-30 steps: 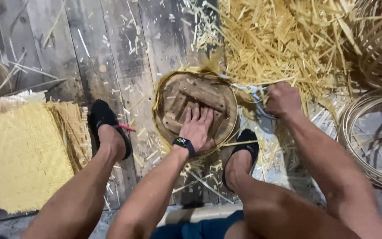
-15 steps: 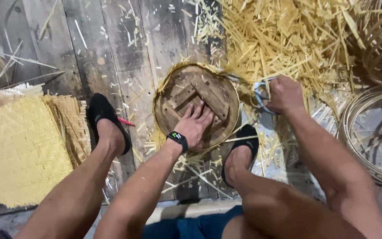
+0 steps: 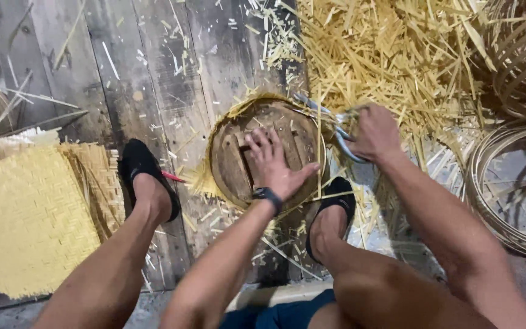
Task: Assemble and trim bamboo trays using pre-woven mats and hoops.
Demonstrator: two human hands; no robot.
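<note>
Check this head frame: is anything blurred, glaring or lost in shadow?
Head view: mostly sharp; left hand on the round wooden form is crisp, right hand with shears is slightly soft. Straw pile is bright, not blown out; frame corners fall dark.

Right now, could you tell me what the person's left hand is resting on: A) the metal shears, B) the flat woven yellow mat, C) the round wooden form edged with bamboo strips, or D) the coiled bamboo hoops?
C: the left hand lies flat, fingers spread, on the round wooden form, while the right hand grips the metal shears.
</note>
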